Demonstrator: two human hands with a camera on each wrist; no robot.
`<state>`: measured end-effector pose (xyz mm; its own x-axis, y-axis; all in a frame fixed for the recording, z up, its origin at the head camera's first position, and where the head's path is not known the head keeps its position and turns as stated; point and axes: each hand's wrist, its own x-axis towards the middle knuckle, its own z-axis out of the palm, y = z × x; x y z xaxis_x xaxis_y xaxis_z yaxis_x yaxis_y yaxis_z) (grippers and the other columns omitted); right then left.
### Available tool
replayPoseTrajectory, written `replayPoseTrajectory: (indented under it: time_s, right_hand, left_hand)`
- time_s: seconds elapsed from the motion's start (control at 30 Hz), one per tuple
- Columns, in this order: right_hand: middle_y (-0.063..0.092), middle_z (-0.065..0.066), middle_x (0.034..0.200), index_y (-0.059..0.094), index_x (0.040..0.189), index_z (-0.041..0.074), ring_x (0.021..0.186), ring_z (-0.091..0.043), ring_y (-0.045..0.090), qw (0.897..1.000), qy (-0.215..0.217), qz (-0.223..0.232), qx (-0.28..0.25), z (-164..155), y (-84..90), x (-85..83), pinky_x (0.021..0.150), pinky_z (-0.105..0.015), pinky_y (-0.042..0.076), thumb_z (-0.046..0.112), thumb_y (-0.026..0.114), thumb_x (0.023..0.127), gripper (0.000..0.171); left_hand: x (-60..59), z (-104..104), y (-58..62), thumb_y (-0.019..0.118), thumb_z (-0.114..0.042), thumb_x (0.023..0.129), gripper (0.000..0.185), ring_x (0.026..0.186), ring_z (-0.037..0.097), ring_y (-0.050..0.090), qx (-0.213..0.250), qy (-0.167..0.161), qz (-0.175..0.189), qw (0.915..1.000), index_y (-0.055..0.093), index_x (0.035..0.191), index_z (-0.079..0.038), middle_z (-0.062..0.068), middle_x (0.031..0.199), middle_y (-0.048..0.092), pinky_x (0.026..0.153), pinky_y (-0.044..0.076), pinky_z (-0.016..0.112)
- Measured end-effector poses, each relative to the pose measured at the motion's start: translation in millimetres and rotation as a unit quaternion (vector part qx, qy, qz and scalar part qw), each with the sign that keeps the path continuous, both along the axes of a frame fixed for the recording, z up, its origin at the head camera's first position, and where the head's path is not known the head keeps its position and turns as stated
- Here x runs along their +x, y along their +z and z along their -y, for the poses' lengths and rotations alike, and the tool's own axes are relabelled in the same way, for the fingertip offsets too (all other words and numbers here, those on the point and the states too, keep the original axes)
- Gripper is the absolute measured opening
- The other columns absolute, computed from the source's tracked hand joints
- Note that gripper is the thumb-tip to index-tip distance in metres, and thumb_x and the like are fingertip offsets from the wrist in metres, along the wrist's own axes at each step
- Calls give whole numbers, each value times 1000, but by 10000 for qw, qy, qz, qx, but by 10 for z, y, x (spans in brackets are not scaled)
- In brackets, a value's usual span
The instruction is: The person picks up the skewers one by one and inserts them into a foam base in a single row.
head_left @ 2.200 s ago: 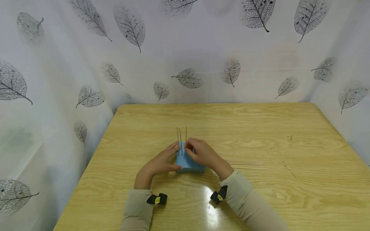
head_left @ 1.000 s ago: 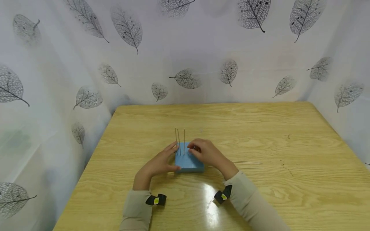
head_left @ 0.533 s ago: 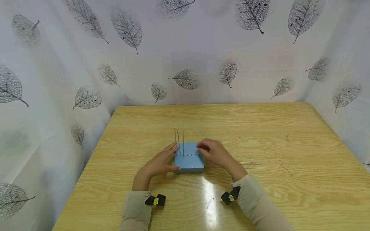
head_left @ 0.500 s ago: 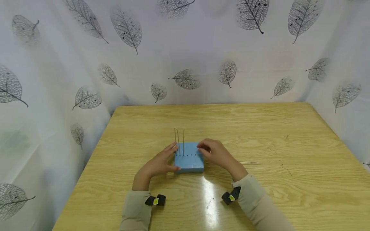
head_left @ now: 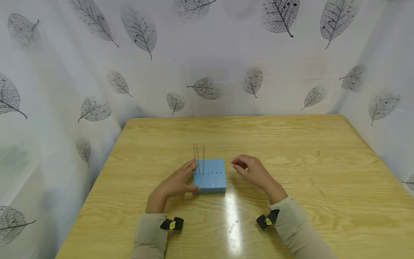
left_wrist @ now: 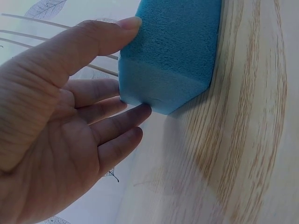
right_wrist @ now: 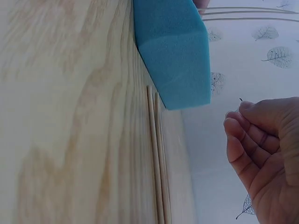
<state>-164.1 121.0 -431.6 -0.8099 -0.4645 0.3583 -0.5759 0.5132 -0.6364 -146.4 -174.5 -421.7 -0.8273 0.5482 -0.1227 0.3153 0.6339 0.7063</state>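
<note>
Head camera showed a blue block (head_left: 214, 181) on the wooden table (head_left: 155, 144), with three standing sticks (head_left: 203, 158) poked into its top. Four bare holes (head_left: 212, 173) went on to the right in the same row. It looked like the step in hand was filling the holes one by one, and the right hand seemed to be between sticks. The next move, I think, called for picking up one of the loose sticks (right_wrist: 155, 154), tipping it up on end, and lining its tip up with the next bare hole.

The three standing sticks pointed up, so their long way ran up and down. The two on the left leaned a bit to the left at the top, and the third was almost straight. The loose sticks lay flat on the table, just to the right of the block. Their long way ran from side to side, with one end toward the block. I could not tell how many there were.

The left hand (head_left: 177, 184) held the block by its left end, thumb at the front edge and fingers spread along the side. The right hand (head_left: 255, 172) was up off the table, fingers softly bent and the thumb tip close to the first finger. I saw no stick in it.
</note>
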Motion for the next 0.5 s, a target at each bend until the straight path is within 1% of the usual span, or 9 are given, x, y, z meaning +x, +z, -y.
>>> replayPoseTrajectory:
  time_s: [0.27, 0.5]
  right_hand:
    - [65, -2, 86, 67, 97, -1, 72, -10, 58, 9998, -174, 2, 34, -195, -72, 30, 62, -24, 50, 2, 65, 88, 10]
    - [66, -3, 85, 68, 97, -1, 71, -11, 58, 9988, -476, 30, 144, -362, -55, 45, 62, -25, 50, 1, 66, 86, 11]
  left_hand:
    - [-3, -4, 6, 75, -23, 82, 85, 141, 36, 16, -23, 3, 66, 10000, 26, 148, 1, 16, 157, 11, 109, 25, 53]
    - [-11, -2, 13, 75, -22, 82, 85, 142, 36, 15, -74, -3, 80, 9999, 26, 148, 1, 16, 157, 11, 110, 25, 52]
